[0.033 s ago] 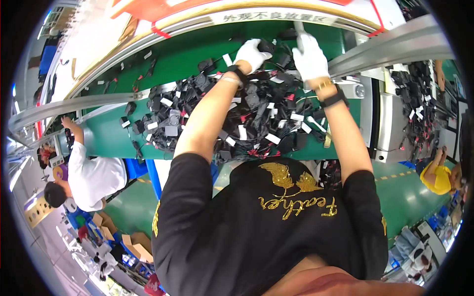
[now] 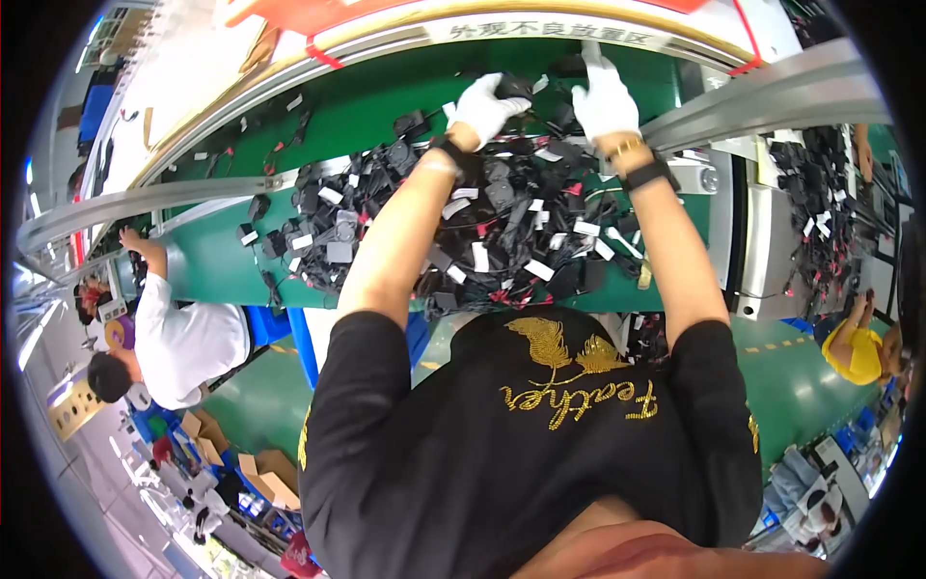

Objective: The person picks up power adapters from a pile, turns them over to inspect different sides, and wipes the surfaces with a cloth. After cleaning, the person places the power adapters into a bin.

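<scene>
My left hand (image 2: 485, 108), in a white glove, is closed round a small black plastic block (image 2: 514, 88) at the far side of the green bench. To its right, my white-gloved right hand (image 2: 606, 99) reaches forward with fingers stretched and thumb apart. Close by its fingertips lies another dark block (image 2: 569, 66); whether they touch cannot be made out. Under and between my forearms spreads a large heap of black adapter-like blocks with cables (image 2: 502, 222), with white tags and small red parts among them.
Metal rails (image 2: 183, 196) cross at left and upper right (image 2: 762, 96). A raised shelf edge (image 2: 386, 48) borders the far side. Right of the bench stands a grey metal housing (image 2: 767, 241), beyond it more cabled parts (image 2: 815, 203). A person in white (image 2: 198, 352) works at left.
My left hand has drawn slightly left with the black block. My right hand has edged slightly farther forward. The whole view has shifted a little.
</scene>
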Tool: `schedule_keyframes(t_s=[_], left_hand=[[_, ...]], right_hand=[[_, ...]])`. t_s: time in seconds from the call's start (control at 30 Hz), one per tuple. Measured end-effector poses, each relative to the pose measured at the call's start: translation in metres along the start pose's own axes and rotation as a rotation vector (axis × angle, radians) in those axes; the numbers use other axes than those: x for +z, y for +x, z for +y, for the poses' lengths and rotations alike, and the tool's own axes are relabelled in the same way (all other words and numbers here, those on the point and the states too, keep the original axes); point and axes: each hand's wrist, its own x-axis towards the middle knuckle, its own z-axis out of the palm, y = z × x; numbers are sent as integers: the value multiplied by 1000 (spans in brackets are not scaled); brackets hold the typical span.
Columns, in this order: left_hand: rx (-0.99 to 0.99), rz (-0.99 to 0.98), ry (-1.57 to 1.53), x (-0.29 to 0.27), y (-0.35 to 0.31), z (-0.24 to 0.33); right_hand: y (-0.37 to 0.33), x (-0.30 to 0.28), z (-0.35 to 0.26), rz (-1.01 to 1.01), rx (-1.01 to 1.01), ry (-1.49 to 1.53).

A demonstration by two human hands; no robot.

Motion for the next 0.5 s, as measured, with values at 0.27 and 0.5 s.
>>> schedule_keyframes(t_s=[0.27,0.5], left_hand=[[-81,59,-1535,-70,-169,89],[-50,-56,-1998,-52,-201,107]], right_hand=[[74,105,6,-193,4,-474],[46,112,-12,90,-294,112]])
